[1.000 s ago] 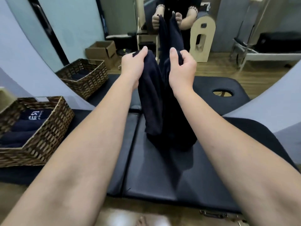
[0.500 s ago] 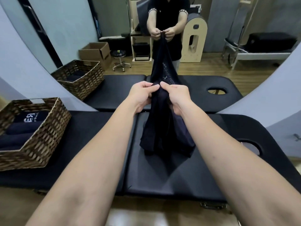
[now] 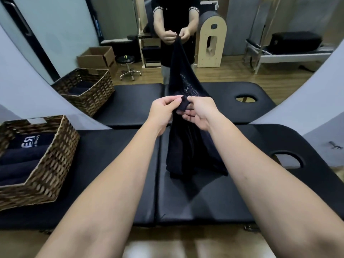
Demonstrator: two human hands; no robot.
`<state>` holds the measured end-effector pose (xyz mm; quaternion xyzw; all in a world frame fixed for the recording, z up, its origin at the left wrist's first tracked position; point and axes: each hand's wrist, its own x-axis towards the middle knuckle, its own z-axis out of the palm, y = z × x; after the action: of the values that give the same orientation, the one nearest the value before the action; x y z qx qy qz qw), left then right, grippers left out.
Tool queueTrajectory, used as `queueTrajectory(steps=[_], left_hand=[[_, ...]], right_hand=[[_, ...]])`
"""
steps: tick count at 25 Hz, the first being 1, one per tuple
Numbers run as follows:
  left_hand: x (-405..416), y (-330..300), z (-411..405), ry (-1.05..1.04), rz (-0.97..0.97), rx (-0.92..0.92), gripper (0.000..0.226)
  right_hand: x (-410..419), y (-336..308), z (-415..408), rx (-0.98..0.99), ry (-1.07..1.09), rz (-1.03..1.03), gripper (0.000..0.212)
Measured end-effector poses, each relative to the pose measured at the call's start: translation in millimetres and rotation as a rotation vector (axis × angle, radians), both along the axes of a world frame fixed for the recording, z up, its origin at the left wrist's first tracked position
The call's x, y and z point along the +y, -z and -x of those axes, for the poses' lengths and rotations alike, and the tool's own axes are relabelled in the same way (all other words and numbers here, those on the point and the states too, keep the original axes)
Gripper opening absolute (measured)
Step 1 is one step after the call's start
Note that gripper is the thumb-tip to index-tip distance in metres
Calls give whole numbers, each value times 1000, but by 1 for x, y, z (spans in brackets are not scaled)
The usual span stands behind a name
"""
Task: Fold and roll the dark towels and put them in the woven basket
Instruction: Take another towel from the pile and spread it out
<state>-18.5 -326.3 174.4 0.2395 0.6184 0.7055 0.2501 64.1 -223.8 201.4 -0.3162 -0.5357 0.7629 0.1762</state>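
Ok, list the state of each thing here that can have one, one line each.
dark towel: held up by its top edge, hanging, bottom bunched on the table
left hand: pinches the towel's top edge
right hand: pinches the top edge beside the left
woven basket: open-topped, on the table, holds rolled towels
rolled towels: lying inside the basket
massage table: flat, face hole uncovered

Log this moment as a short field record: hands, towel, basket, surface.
left hand: pinches the towel's top edge
right hand: pinches the same edge, close beside the left
dark towel: hangs bunched, lower end resting on the table
woven basket: at the left on the table, rolled dark towels inside
massage table: black, padded, against a mirror
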Motion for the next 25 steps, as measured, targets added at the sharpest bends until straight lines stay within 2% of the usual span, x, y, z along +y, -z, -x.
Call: queueTrajectory(steps=[2,6,12,14,17,18,20,22,23,25], left_hand=[[-10,0,9,87,-36,-43,25],[-20,11,22,64,54,82,43],[-26,18,18,60,29,206,36],[-26,16,17,103,24,245,29],[-24,15,16,30,38,246,9],[-24,15,15,5,32,229,8],[-24,14,15,-24,2,148,7],[-25,11,17,-20,-15,82,9],[-26,9,18,-16,-15,81,10],[-28,5,20,-23,-13,110,13]], right_hand=[[-8,1,4,52,25,60,20],[-23,9,7,77,58,122,20],[-25,19,3,106,46,43,3],[-22,18,0,96,50,5,10],[-20,19,-2,94,31,-61,18],[-18,21,-1,80,38,-128,21],[-9,27,-2,-4,43,-422,25],[-5,33,-4,-14,-56,-645,17],[-5,35,-6,3,-121,-653,8],[-6,43,-6,7,-174,-676,30]])
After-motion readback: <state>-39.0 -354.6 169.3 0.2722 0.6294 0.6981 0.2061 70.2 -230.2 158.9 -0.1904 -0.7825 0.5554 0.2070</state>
